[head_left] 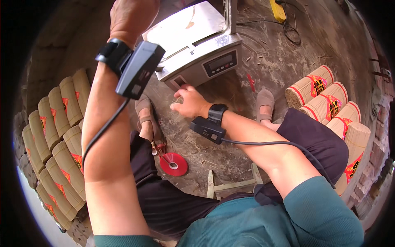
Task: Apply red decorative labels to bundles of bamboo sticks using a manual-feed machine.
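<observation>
A metal bench machine (189,68) with a flat steel top (177,31) and a dark button panel (221,64) stands between my feet. My left hand (133,16) reaches past its left side at the top edge; its fingers are out of sight. Just below the machine's front left corner is my right hand (191,103), nearest a small recessed slot (178,81). Its thumb and fingers are bent but apart, and no object shows between them. Whether the fingertips touch the casing I cannot tell.
Bundles of thin sticks with red labels are stacked at left (57,119) and right (317,88). A red tape roll (182,161) lies near my left foot. A low wooden stool frame (234,185), a yellow power strip (278,11) and a looped cord (292,35) are on the floor.
</observation>
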### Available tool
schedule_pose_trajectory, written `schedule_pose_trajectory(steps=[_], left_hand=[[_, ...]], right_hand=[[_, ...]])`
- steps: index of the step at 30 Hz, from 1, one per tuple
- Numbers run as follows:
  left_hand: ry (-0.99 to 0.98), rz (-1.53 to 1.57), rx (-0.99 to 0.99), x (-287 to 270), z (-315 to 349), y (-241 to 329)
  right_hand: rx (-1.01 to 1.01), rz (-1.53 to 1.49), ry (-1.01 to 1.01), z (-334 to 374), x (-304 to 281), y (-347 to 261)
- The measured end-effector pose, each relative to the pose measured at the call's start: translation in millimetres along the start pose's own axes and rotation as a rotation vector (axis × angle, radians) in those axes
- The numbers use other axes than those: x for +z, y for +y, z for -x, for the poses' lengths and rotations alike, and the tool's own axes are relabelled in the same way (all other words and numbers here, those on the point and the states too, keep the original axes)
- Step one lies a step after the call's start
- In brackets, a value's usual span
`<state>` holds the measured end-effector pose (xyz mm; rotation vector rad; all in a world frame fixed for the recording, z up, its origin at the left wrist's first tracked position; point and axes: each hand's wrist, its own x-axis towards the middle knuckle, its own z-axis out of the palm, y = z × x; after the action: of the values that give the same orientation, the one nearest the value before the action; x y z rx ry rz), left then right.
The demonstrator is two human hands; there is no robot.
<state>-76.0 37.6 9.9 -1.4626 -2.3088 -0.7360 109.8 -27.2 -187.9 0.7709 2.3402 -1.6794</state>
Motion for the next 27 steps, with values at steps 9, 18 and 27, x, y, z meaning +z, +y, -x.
schedule_pose_trajectory(steps=[9,18,27], left_hand=[[-0.073,0.015,-0.114,0.0,-24.6,-24.2],[-0.107,-0.011,-0.143,1.6,-32.4,-26.0],[-0.139,-0.036,-0.089,6.3,-53.9,-42.0]], right_hand=[[0.075,0.436,-0.352,95.2,-119.6,-19.7],[0.017,-0.012,-0.11,149.4,-192.0,-77.2],[0.022,-0.081,-0.161,57.6,-97.9,-4.4]])
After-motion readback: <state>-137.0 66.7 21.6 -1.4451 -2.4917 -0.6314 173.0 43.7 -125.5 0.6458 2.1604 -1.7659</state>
